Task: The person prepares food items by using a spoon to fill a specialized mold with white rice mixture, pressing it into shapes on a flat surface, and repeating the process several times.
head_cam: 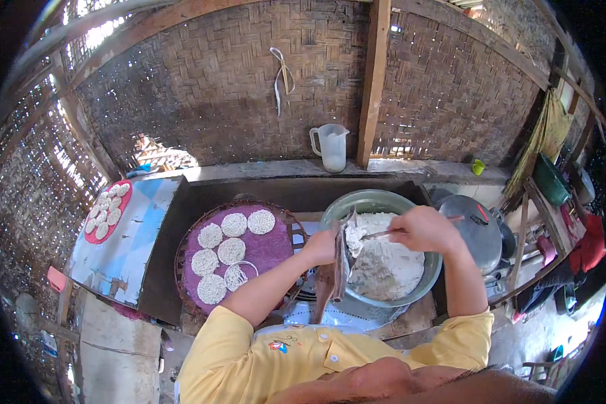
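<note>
My left hand (320, 248) grips a dark, trough-like tool (341, 262), which looks wooden, by its side at the left rim of a large green-grey basin (432, 283). White dough (353, 240) fills the upper part of this tool. My right hand (424, 230) holds a thin stick-like utensil (384, 234), its tip at that dough. A big mass of whitish dough or flour (389, 267) lies in the basin below my right hand. Left of my arms, a round woven tray (180, 283) with a purple cloth (267, 252) bears several flat noodle-like discs (234, 224) and a clear ring (241, 276).
At the left, a red plate (101, 232) of small discs lies on a blue-and-white board (131, 222). A translucent pitcher (332, 149) stands on the ledge behind, with a small green cup (478, 167) farther right. A large lidded metal pot (469, 232) sits right of the basin.
</note>
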`<state>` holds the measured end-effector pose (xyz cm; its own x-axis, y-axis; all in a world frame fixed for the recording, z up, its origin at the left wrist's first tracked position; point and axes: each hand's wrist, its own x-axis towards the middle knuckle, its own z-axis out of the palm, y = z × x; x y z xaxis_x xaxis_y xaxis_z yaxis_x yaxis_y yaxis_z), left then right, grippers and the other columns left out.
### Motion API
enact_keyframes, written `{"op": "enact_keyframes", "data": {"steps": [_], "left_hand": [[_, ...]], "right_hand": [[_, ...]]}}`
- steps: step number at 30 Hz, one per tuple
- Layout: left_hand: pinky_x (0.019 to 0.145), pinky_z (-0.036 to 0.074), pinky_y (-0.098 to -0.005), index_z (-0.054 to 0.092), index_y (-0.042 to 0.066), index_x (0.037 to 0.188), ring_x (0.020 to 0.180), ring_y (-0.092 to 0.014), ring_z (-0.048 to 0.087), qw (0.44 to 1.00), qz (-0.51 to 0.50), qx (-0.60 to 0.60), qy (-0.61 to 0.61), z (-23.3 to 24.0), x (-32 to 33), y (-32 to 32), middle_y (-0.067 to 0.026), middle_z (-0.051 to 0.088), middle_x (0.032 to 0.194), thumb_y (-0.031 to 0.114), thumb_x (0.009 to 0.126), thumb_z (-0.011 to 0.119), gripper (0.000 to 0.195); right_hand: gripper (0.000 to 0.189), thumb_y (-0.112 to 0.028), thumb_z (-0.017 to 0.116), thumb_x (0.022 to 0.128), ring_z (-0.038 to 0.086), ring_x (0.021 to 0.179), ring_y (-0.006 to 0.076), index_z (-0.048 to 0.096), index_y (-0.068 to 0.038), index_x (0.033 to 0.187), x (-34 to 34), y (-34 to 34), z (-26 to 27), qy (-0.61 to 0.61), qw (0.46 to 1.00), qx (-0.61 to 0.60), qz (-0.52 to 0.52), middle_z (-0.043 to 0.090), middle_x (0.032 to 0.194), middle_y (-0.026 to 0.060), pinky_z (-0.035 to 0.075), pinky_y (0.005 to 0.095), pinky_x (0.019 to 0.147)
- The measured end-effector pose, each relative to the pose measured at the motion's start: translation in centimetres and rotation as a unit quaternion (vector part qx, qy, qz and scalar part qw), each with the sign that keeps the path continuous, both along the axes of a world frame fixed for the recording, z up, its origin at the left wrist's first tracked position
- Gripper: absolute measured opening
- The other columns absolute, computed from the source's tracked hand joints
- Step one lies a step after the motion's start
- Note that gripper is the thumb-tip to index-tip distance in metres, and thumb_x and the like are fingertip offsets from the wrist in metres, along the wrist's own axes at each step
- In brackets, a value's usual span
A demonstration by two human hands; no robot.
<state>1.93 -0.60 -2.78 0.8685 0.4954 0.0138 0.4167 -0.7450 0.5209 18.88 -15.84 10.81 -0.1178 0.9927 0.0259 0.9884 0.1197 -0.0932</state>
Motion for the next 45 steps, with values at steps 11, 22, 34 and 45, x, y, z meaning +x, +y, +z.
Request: {"op": "enact_keyframes", "data": {"steps": [11, 22, 34, 45], "left_hand": [[0.09, 0.038, -0.0279, 0.053, 0.005, 0.115, 0.1, -0.017, 0.052, 0.977, -0.008, -0.181, -0.114, -2.6, -2.2, 4.3, -0.008, 0.058, 0.11, 0.017, 0.069, 0.07, 0.051], [0.078, 0.048, -0.0298, 0.056, 0.005, 0.105, 0.086, -0.014, 0.058, 0.909, 0.018, -0.306, -0.283, -4.3, 0.3, 3.8, -0.0051, 0.061, 0.097, 0.004, 0.078, 0.06, 0.028], [0.075, 0.046, -0.0404, 0.061, 0.006, 0.099, 0.093, -0.035, 0.057, 0.978, 0.077, -0.083, -0.175, -6.8, 0.9, 6.3, -0.0214, 0.06, 0.098, 0.028, 0.076, 0.054, 0.033], [0.082, 0.044, -0.0355, 0.048, 0.007, 0.118, 0.1, -0.032, 0.055, 0.966, 0.074, -0.119, -0.215, -4.2, 1.8, 3.2, -0.0168, 0.058, 0.106, 0.03, 0.075, 0.061, 0.051]], "right_hand": [[0.016, -0.012, 0.066, 0.069, 0.058, 0.061, 0.0205, 0.062, -0.008, 0.084, 0.0, -2.8, -1.5, 0.015, 0.957, 0.289, -0.014, 0.058, 0.066, 0.0038, 0.046, 0.0328, 0.054], [0.02, -0.009, 0.067, 0.074, 0.054, 0.066, 0.0081, 0.062, 0.002, 0.089, -2.8, -1.1, -14.1, 0.583, 0.778, 0.14, -0.187, 0.061, 0.076, 0.004, 0.045, 0.0216, 0.06], [0.021, -0.017, 0.07, 0.069, 0.059, 0.055, 0.0194, 0.064, -0.002, 0.083, -5.9, -0.7, -13.5, 0.209, 0.873, 0.399, -0.189, 0.061, 0.067, 0.0116, 0.047, 0.0295, 0.053], [0.024, -0.019, 0.07, 0.071, 0.061, 0.056, 0.0195, 0.062, 0.0, 0.084, -4.2, -0.8, -14.3, 0.192, 0.88, 0.38, -0.211, 0.062, 0.065, 0.0117, 0.048, 0.0286, 0.055]]}}
